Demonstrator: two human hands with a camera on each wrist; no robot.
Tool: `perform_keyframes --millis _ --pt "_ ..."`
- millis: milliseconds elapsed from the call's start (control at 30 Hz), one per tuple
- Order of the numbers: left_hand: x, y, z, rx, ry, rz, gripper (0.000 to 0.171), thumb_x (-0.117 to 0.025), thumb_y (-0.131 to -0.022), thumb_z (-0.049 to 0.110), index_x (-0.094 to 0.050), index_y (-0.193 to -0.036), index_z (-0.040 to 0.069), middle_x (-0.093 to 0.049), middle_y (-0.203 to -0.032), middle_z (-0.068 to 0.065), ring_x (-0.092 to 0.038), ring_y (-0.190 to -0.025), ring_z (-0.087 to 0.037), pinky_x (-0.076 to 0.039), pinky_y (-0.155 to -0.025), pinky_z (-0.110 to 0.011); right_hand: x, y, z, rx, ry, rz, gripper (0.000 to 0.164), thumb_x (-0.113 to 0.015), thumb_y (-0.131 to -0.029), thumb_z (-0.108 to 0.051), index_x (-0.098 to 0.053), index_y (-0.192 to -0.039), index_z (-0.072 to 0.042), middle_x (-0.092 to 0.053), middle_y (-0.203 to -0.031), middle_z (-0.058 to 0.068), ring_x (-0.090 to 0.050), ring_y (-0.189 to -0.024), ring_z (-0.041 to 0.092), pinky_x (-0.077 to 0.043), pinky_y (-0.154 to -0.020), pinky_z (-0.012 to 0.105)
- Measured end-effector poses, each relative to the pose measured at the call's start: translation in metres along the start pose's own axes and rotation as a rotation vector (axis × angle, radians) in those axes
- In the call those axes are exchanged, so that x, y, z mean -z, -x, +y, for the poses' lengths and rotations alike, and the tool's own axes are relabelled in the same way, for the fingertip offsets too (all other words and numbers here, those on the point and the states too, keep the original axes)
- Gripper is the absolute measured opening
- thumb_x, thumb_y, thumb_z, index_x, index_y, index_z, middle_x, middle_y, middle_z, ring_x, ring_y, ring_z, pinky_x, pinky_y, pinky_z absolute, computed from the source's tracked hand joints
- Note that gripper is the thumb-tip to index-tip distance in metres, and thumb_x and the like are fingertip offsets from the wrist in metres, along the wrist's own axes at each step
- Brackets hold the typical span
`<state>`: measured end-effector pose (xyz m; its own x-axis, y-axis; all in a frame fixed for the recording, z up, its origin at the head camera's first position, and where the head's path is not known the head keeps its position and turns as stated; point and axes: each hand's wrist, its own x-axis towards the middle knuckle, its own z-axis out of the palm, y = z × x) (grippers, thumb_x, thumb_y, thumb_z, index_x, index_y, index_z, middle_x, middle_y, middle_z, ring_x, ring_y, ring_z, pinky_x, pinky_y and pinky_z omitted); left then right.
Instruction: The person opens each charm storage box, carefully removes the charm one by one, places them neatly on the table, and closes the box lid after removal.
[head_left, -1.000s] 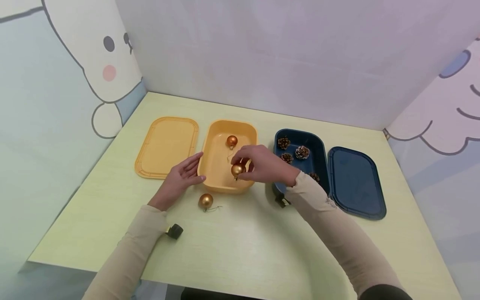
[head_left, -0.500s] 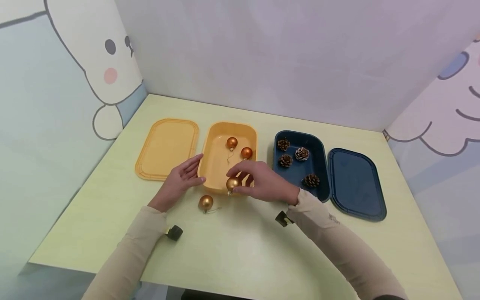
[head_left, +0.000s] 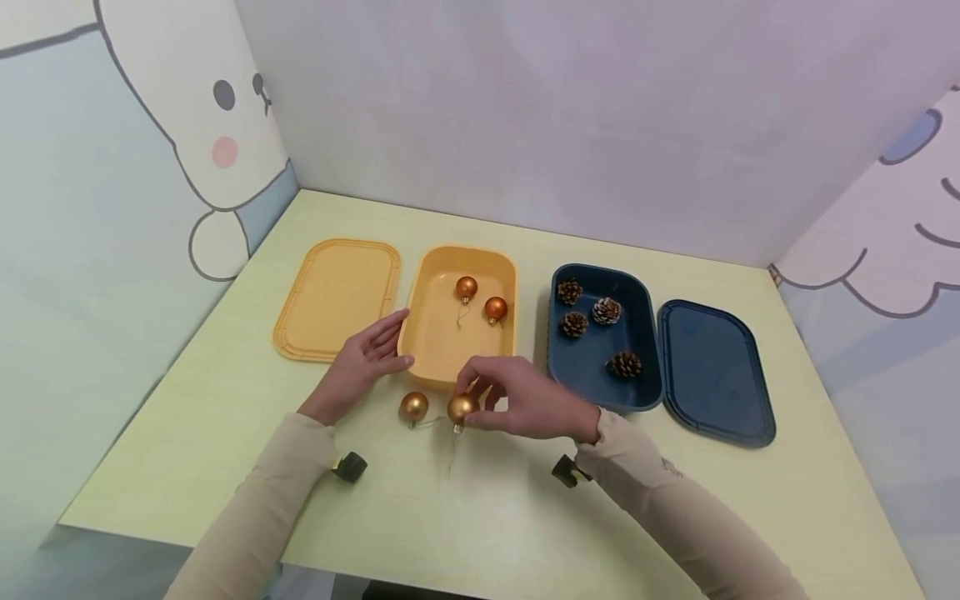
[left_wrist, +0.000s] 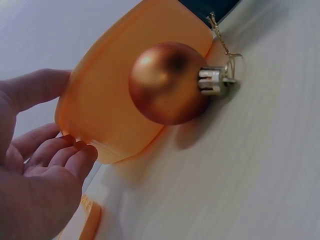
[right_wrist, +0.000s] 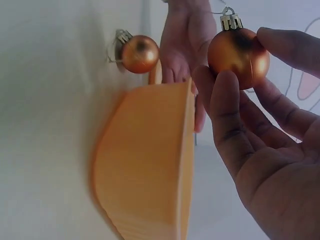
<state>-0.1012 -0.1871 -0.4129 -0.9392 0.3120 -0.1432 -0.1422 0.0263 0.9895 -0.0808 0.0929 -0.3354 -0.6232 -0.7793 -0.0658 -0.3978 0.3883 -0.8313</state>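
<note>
My right hand (head_left: 528,400) pinches a gold Christmas bauble (head_left: 462,407) between thumb and fingertips, in front of the yellow box (head_left: 423,350); its cap and string hang downward. In the right wrist view the held bauble (right_wrist: 235,60) shows its silver cap. Lying on the table by the box's near left corner is a second gold bauble (head_left: 413,406), large in the left wrist view. Against the box's left wall rests my left hand (head_left: 358,365), thumb and fingers spread at its side. Two copper-orange baubles (head_left: 467,288) lie inside the box.
A yellow lid (head_left: 337,300) lies left of the yellow box. To the right stands a dark blue box (head_left: 585,375) with several pine cones (head_left: 606,311) in it, and its blue lid (head_left: 716,371) lies beside it. Wrist cameras (head_left: 350,467) sit below both wrists.
My right hand has brought the gold bauble from over the yellow box toward me, past its near rim. A second orange bauble and the pine cones came into sight. The left hand stays put.
</note>
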Motion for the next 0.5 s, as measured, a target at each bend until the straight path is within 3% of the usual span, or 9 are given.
perform_keyframes --millis 267,500 --pt "0.000 -0.001 -0.001 0.001 -0.009 0.002 0.078 -0.072 -0.094 0.020 -0.030 -0.159 0.024 -0.022 -0.169 0.006 -0.020 -0.156 -0.015 -0.030 -0.123 -0.027 -0.024 -0.001 0.011 0.000 0.051 0.012 0.018 -0.076 -0.090 -0.014 -0.065 -0.104 -0.014 -0.071 -0.102 -0.001 -0.070 -0.092 0.007 -0.062 -0.076 0.020" --pt "0.000 -0.001 -0.001 -0.007 -0.006 0.000 0.078 -0.072 -0.094 0.019 -0.029 -0.160 0.023 -0.022 -0.169 0.006 -0.020 -0.157 -0.014 -0.030 -0.122 -0.024 -0.046 -0.003 0.021 0.103 0.350 0.138 0.023 -0.076 -0.089 -0.012 -0.063 -0.108 -0.011 -0.067 -0.102 0.000 -0.064 -0.087 0.010 -0.057 -0.072 0.017"
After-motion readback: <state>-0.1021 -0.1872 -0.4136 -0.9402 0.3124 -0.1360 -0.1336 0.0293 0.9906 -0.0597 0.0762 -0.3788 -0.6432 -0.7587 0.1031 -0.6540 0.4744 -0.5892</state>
